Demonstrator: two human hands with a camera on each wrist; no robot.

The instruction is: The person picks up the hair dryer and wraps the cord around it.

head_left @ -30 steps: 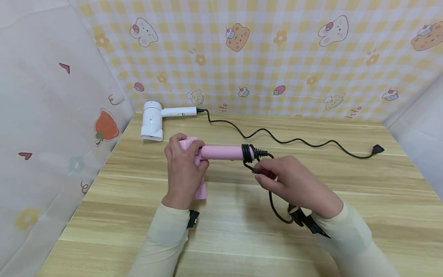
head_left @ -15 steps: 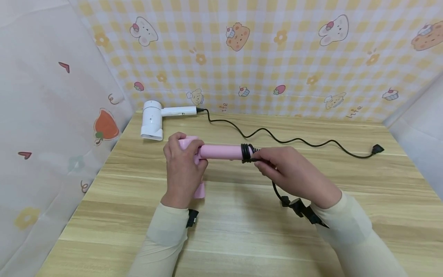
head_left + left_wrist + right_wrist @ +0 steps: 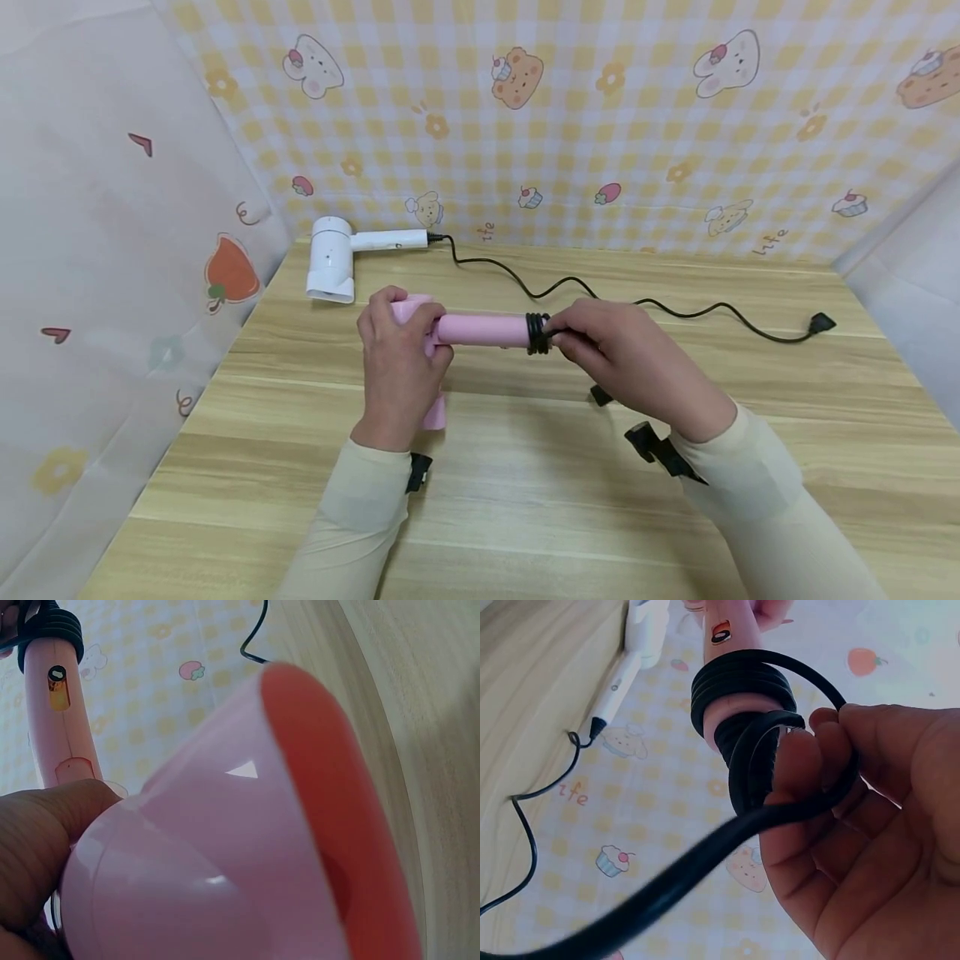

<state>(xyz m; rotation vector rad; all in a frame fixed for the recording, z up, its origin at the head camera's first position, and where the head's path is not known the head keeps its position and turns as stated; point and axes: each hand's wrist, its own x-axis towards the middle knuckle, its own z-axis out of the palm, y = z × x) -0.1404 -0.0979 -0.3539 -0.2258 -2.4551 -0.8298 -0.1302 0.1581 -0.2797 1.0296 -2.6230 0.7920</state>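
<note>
My left hand (image 3: pixel 399 371) grips the body of a pink hair dryer (image 3: pixel 483 330), which is held above the table with its handle pointing right. The dryer's nozzle (image 3: pixel 225 847) fills much of the left wrist view. Several turns of black power cord (image 3: pixel 742 688) wrap the end of the handle. With thumb and fingers, my right hand (image 3: pixel 637 358) pinches the cord beside those turns; the right wrist view has a loop passing through the fingers. The cord's plug (image 3: pixel 600 395) hangs below the right hand. Part of the handle's end is hidden in the head view.
A white hair dryer (image 3: pixel 330 260) lies at the back left of the wooden table (image 3: pixel 510 517). Its black cord (image 3: pixel 517 279) runs wavily rightward to a plug (image 3: pixel 822 322). A patterned cloth (image 3: pixel 562 125) stands behind the table.
My right hand has moved up slightly, bringing the cord against the handle's end. The loose cord below it has shortened and the plug has risen. My left hand stays almost still.
</note>
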